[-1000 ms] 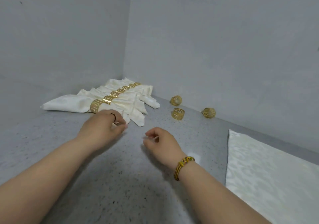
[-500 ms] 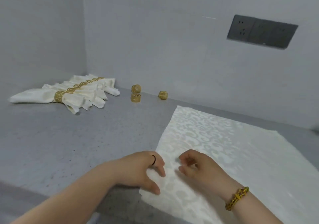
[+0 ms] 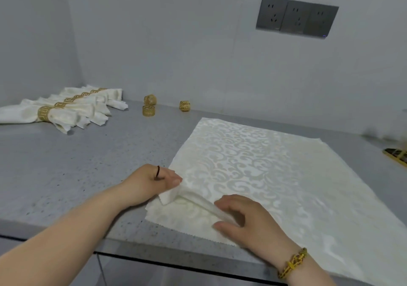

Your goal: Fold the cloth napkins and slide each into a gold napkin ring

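Pinching a raised ridge of the cream damask napkin (image 3: pixel 253 166), the right hand (image 3: pixel 248 217) sits nearest, thumb on the near side of the ridge and curled fingers on the far side. A gold beaded bracelet (image 3: pixel 293 263) circles that wrist. Just left and a little farther off, the left hand (image 3: pixel 152 182) grips the napkin's near-left corner between thumb and fingers. The corner is lifted off the surface and turned over toward the right hand. A thin dark band (image 3: pixel 158 171) shows on one left finger. The rest of the napkin lies flat and unfolded, with a scrolled woven pattern and a pinked near edge close to the front lip of the grey speckled countertop (image 3: pixel 66 164). It spreads away to the right. At the far right edge there is a dark gold-edged object (image 3: pixel 396 155), too blurred to identify. Well apart, at the back near the wall (image 3: pixel 198 65), are three loose napkin rings (image 3: pixel 149 111), gold. Two sit close together, one behind the other, and the third stands alone to their right. Far left, toward the corner, is a row of ringed napkins (image 3: pixel 66 109). They are folded, overlapping and fanned, each through a gold key-pattern ring. A grey triple socket panel (image 3: pixel 297 17) is mounted high on the wall.
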A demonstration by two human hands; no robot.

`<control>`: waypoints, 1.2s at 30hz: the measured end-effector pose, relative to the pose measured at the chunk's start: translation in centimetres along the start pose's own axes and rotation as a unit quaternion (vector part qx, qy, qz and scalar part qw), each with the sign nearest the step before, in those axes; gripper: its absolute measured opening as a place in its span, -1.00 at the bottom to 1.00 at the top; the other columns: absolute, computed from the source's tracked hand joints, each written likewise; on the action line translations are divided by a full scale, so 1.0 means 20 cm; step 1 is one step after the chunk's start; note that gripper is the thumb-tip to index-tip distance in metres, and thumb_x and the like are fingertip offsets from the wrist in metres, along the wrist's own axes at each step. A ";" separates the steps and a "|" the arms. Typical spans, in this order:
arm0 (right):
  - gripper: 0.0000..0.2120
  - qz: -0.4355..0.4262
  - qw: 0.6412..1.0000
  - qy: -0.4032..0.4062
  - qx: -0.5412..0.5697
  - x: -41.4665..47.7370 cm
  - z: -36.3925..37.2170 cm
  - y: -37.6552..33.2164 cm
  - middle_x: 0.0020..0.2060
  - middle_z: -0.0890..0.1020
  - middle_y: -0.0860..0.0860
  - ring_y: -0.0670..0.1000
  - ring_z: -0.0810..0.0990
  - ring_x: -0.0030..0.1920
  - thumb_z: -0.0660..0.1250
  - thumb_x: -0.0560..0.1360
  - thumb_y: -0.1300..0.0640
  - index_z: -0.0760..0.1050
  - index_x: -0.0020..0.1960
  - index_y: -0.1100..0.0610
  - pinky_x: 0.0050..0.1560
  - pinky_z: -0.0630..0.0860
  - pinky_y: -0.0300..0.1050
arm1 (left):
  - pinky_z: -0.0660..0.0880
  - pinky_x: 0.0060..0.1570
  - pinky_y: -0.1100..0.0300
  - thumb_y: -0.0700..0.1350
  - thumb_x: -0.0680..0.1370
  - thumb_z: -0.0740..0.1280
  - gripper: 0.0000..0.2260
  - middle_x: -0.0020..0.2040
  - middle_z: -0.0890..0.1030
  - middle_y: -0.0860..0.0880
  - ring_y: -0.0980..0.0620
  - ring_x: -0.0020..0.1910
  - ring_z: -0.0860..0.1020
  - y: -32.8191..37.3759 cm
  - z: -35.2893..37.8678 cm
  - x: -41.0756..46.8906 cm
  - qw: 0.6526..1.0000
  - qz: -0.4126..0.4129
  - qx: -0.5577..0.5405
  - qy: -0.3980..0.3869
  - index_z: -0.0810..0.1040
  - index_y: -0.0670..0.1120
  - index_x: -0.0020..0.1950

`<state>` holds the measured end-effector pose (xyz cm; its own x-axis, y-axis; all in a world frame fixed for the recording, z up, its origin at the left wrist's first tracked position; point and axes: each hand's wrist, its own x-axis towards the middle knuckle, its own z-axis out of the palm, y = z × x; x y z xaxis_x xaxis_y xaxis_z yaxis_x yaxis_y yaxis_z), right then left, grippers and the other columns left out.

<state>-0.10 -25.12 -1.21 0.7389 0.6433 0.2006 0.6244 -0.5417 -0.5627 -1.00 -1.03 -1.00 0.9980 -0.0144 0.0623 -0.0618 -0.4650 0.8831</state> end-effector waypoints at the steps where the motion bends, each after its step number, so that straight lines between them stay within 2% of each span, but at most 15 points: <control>1: -0.81 -0.003 1.000 0.018 -0.016 0.00 0.00 0.00 -0.13 0.43 -0.38 -0.43 0.38 -0.08 0.33 0.47 0.00 0.52 0.08 -0.05 -0.05 0.25 -0.56 | 0.36 -0.06 0.57 -0.02 0.45 0.38 -0.83 -0.09 0.59 0.29 0.47 -0.19 0.50 0.01 0.01 0.00 1.000 0.005 0.002 0.019 0.67 -0.10 -0.21; 3: -0.85 -0.004 0.997 0.044 -0.066 0.00 -0.02 0.00 -0.24 0.42 -0.28 -0.35 0.41 -0.16 0.25 0.51 0.00 0.51 0.04 -0.02 -0.16 0.29 -0.47 | 0.34 -0.25 0.51 -0.02 0.52 0.25 -0.66 -0.20 0.56 0.10 0.30 -0.31 0.50 0.04 0.04 0.02 0.997 0.022 0.009 0.070 0.58 -0.30 -0.19; 4: -0.85 -0.004 0.995 0.048 -0.092 0.00 -0.04 0.00 -0.27 0.41 -0.24 -0.29 0.40 -0.19 0.21 0.52 0.00 0.50 0.02 -0.01 -0.19 0.29 -0.43 | 0.30 -0.33 0.42 0.00 0.52 0.22 -0.62 -0.32 0.49 0.05 0.19 -0.37 0.45 0.06 0.04 0.02 0.994 0.033 0.015 0.099 0.51 -0.31 -0.26; 7: -0.90 0.004 0.985 0.026 -0.168 -0.02 -0.11 -0.01 -0.29 0.37 -0.17 -0.17 0.33 -0.26 0.15 0.53 0.05 0.42 -0.12 -0.01 -0.24 0.28 -0.34 | 0.16 -0.46 0.36 -0.09 0.57 0.19 -0.62 -0.55 0.27 0.13 0.19 -0.52 0.26 0.13 0.02 0.03 0.980 0.061 0.032 0.186 0.24 -0.16 -0.43; 9: -0.90 0.024 0.982 0.009 -0.190 -0.04 -0.17 -0.02 -0.23 0.45 -0.13 -0.16 0.39 -0.22 0.14 0.52 0.07 0.41 -0.14 0.00 -0.22 0.29 -0.33 | 0.15 -0.46 0.32 -0.11 0.58 0.17 -0.64 -0.50 0.25 0.09 0.16 -0.51 0.23 0.15 -0.02 0.02 0.972 0.070 0.040 0.220 0.23 -0.13 -0.40; 12: -0.78 0.076 0.962 -0.051 -0.257 -0.10 -0.30 -0.01 0.05 0.53 -0.08 -0.08 0.49 0.08 0.15 0.53 0.05 0.46 0.13 0.04 0.01 0.38 -0.23 | 0.24 -0.37 0.30 -0.11 0.59 0.16 -0.69 -0.38 0.41 -0.08 0.05 -0.40 0.34 0.15 -0.07 -0.01 0.970 0.041 0.011 0.239 0.41 -0.23 -0.30; 14: -0.88 0.112 0.950 -0.099 -0.276 -0.14 -0.39 0.02 -0.10 0.52 -0.08 -0.06 0.50 -0.01 0.18 0.50 0.05 0.46 -0.04 0.05 -0.12 0.38 -0.25 | 0.28 -0.32 0.28 -0.11 0.59 0.16 -0.71 -0.32 0.49 -0.11 0.03 -0.36 0.40 0.13 -0.12 -0.03 0.966 0.010 -0.011 0.256 0.49 -0.28 -0.20; 16: -0.92 0.151 0.939 -0.145 -0.274 -0.19 -0.47 0.04 -0.24 0.46 -0.09 -0.09 0.45 -0.19 0.20 0.47 0.08 0.41 -0.19 0.05 -0.28 0.30 -0.31 | 0.27 -0.32 0.22 -0.11 0.59 0.17 -0.71 -0.34 0.48 -0.12 0.00 -0.37 0.39 0.10 -0.18 -0.06 0.965 -0.006 0.007 0.261 0.48 -0.26 -0.24; 19: -0.91 0.214 0.921 -0.180 -0.272 -0.25 -0.57 0.10 -0.21 0.48 -0.09 -0.14 0.42 -0.25 0.24 0.46 0.07 0.47 -0.09 0.07 -0.29 0.31 -0.33 | 0.19 -0.34 0.15 -0.11 0.59 0.19 -0.67 -0.43 0.36 -0.10 -0.02 -0.40 0.31 0.03 -0.27 -0.08 0.966 -0.046 0.099 0.235 0.33 -0.18 -0.37; 22: -0.81 0.240 0.915 -0.154 -0.284 -0.30 -0.64 0.15 -0.15 0.51 -0.12 -0.15 0.43 -0.24 0.25 0.47 0.03 0.52 -0.02 0.13 -0.31 0.33 -0.36 | 0.17 -0.35 0.14 -0.09 0.59 0.19 -0.63 -0.46 0.34 -0.06 -0.05 -0.40 0.33 0.00 -0.30 -0.08 0.958 -0.074 0.180 0.210 0.29 -0.14 -0.42; 25: -0.80 0.246 0.931 -0.098 -0.251 -0.31 -0.66 0.16 -0.07 0.62 -0.03 -0.13 0.52 -0.21 0.30 0.46 0.06 0.59 -0.01 0.15 -0.32 0.35 -0.39 | 0.31 -0.11 0.17 -0.06 0.58 0.18 -0.79 -0.12 0.54 0.00 -0.02 -0.06 0.48 0.08 -0.22 -0.07 0.960 -0.044 0.172 0.218 0.56 -0.10 -0.08; 27: -0.90 0.220 0.954 -0.077 -0.189 -0.28 -0.66 0.11 -0.20 0.64 -0.14 -0.21 0.58 -0.22 0.33 0.44 0.13 0.60 -0.21 -0.01 -0.29 0.41 -0.42 | 0.26 0.10 0.27 0.05 0.52 0.26 -0.83 0.05 0.50 0.13 0.09 0.14 0.44 0.21 -0.11 -0.08 0.977 0.031 0.128 0.165 0.51 0.08 0.09; 30: -0.69 0.161 0.975 -0.066 -0.137 -0.18 -0.64 0.02 -0.40 0.58 -0.25 -0.38 0.52 -0.32 0.34 0.40 0.27 0.54 -0.37 -0.12 -0.29 0.44 -0.47 | 0.13 0.27 0.33 0.28 0.35 0.34 -0.49 0.10 0.29 0.42 0.25 0.27 0.22 0.42 0.14 -0.12 0.966 0.104 0.234 -0.042 0.28 0.30 0.26; 33: -0.76 0.098 0.986 -0.032 -0.132 -0.08 -0.60 -0.06 -0.37 0.57 -0.23 -0.32 0.51 -0.34 0.33 0.39 0.29 0.54 -0.32 -0.03 -0.29 0.39 -0.50 | 0.11 0.22 0.37 0.19 0.37 0.40 -0.31 0.27 0.31 0.34 0.22 0.32 0.18 0.48 0.37 -0.11 0.943 0.143 0.277 -0.117 0.18 0.20 0.43; 36: -0.75 0.054 0.992 0.049 -0.101 0.00 -0.55 -0.09 -0.34 0.54 -0.23 -0.28 0.50 -0.31 0.29 0.38 0.32 0.52 -0.29 -0.03 -0.28 0.38 -0.47 | 0.27 0.19 0.36 0.18 0.37 0.42 -0.49 0.23 0.45 0.24 0.26 0.21 0.37 0.46 0.46 -0.11 0.961 0.106 0.189 -0.171 0.38 0.18 0.28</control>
<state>1.57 -30.13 8.61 0.8185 0.5264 0.2301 0.5718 -0.7075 -0.4152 -3.59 -13.36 2.78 0.9145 -0.4044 0.0082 -0.3183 -0.7071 0.6314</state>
